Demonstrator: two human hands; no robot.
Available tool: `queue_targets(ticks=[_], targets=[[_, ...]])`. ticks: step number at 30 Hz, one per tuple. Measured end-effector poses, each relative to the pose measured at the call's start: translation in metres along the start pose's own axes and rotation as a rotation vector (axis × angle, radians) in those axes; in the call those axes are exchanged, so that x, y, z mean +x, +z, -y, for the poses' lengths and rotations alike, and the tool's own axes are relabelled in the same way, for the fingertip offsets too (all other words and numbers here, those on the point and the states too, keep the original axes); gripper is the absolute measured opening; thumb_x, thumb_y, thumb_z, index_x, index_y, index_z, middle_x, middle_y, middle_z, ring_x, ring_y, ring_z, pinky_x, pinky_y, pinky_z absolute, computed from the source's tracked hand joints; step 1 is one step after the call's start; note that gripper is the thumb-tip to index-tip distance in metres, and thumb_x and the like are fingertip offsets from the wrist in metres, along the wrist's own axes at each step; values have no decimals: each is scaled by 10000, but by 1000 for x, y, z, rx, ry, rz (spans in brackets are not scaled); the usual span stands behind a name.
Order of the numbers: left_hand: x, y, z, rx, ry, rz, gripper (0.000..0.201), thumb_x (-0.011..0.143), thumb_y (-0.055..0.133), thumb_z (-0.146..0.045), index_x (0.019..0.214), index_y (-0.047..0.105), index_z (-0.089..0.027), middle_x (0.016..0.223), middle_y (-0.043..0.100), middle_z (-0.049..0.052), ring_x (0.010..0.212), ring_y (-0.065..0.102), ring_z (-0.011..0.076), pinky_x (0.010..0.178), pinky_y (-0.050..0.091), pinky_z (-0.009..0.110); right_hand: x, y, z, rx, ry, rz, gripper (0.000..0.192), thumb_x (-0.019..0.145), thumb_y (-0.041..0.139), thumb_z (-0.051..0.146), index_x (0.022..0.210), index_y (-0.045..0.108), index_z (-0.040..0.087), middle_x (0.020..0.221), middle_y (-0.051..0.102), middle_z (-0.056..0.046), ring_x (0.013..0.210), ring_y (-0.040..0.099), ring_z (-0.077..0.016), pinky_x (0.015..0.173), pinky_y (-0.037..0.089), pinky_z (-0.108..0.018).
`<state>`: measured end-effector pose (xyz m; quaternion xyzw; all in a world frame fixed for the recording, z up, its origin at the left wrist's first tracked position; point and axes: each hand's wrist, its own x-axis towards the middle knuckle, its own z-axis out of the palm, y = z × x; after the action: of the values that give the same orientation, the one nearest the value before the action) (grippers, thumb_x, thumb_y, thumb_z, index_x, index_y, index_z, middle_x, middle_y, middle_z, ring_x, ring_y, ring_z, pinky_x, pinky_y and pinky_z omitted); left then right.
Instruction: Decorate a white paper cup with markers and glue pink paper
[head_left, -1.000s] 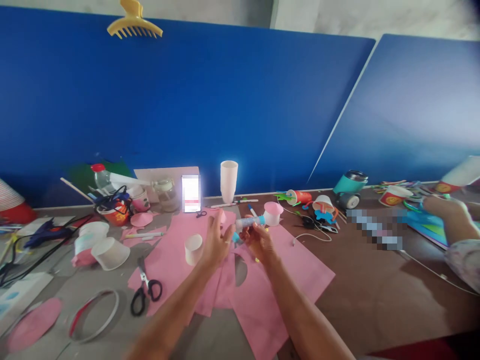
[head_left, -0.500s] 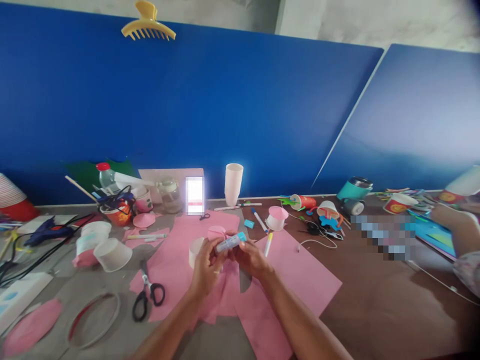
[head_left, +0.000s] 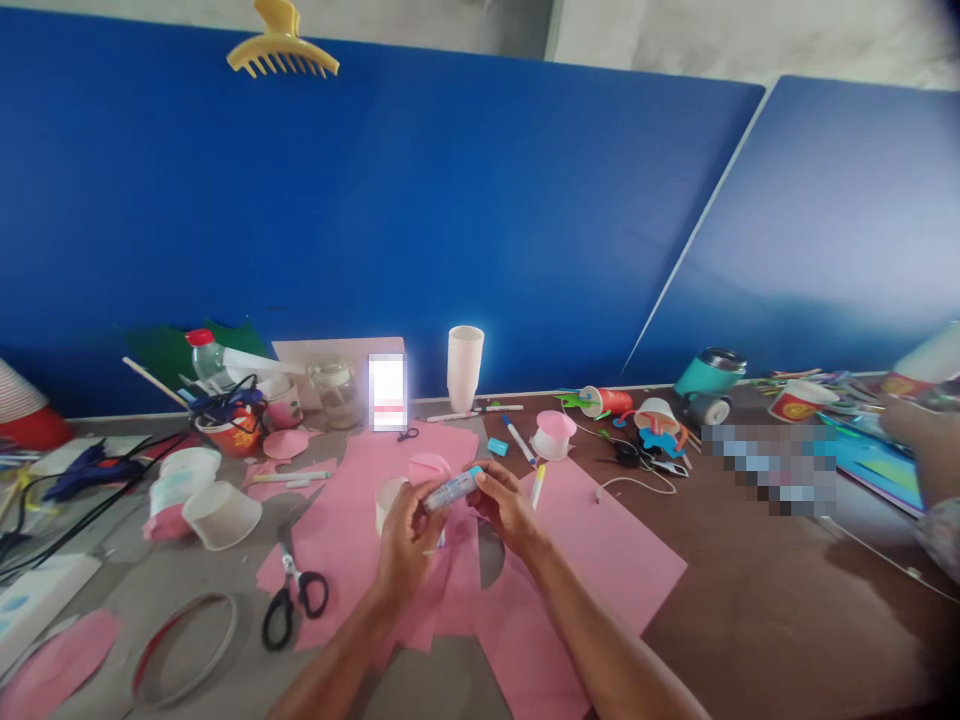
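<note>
- Over the pink paper sheet (head_left: 600, 560) mid-table, both hands meet on a glue stick (head_left: 451, 489) held tilted, blue end up-right
- Left hand (head_left: 405, 540) wraps the lower part of the tube, fingers curled round it; a pink paper disc (head_left: 429, 466) shows just above the knuckles, prob. pinched in the same hand, but the view is too small to be sure
- Right hand (head_left: 504, 505) has thumb + fingertips closed on the blue end of the stick
- Small white cup (head_left: 388, 497) stands just left of the left hand, half hidden behind it
- Blue cap (head_left: 497, 446) lies on the table a bit beyond the hands, near a marker (head_left: 517, 440) and a pink-topped cup (head_left: 553, 435)
- Scissors (head_left: 292, 585) lie on the sheet's left edge, well apart from the hands
- Another person's arm (head_left: 926, 455) at far right, separate work
- To do it well, I'd judge: keep the tube steady w/ the left, turn only w/ the right; raise just a little glue so it doesn't snap or smear; keep the disc flat, off the sticky end, until glue goes on its rim
</note>
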<state>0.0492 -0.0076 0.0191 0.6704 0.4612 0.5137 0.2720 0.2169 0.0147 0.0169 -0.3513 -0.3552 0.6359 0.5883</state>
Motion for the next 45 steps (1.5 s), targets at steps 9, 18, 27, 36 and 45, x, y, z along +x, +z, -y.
queue_targets(ticks=[9, 18, 27, 36, 45], targets=[[-2, 0, -2, 105, 59, 28, 207, 857, 598, -270, 1036, 649, -180, 850, 626, 34, 652, 554, 138, 586, 470, 253, 4, -9, -10, -81, 37, -36, 451, 732, 716, 595, 622, 609, 172, 445, 539, 34, 397, 420, -73, 409, 271, -209], [-3, 1, -5, 102, 86, 21, 199, 855, 591, -248, 1027, 653, -169, 845, 637, 46, 657, 563, 142, 568, 466, 243, 3, -16, -4, -24, 103, 68, 374, 623, 830, 497, 699, 636, 185, 562, 595, 33, 488, 529, -96, 476, 378, -219], [-3, 3, -3, 88, 103, 46, 166, 847, 608, -205, 1005, 645, -172, 841, 618, 34, 658, 558, 131, 574, 475, 229, 3, -14, -7, -5, 52, 8, 392, 697, 745, 579, 829, 683, 216, 639, 608, 21, 502, 525, -101, 470, 401, -230], [-6, 4, -7, 93, 151, 38, 157, 853, 588, -195, 999, 641, -169, 839, 623, 40, 645, 572, 132, 539, 474, 228, 4, -18, -6, -45, 98, 30, 376, 662, 808, 500, 629, 593, 194, 468, 516, 58, 389, 457, -79, 416, 345, -211], [-4, 3, -9, 87, 135, 55, 139, 843, 590, -203, 971, 641, -180, 838, 626, 40, 637, 563, 130, 531, 470, 226, 1, -15, 4, -7, 41, 42, 454, 645, 786, 592, 868, 691, 208, 714, 653, 7, 539, 565, -117, 514, 461, -250]])
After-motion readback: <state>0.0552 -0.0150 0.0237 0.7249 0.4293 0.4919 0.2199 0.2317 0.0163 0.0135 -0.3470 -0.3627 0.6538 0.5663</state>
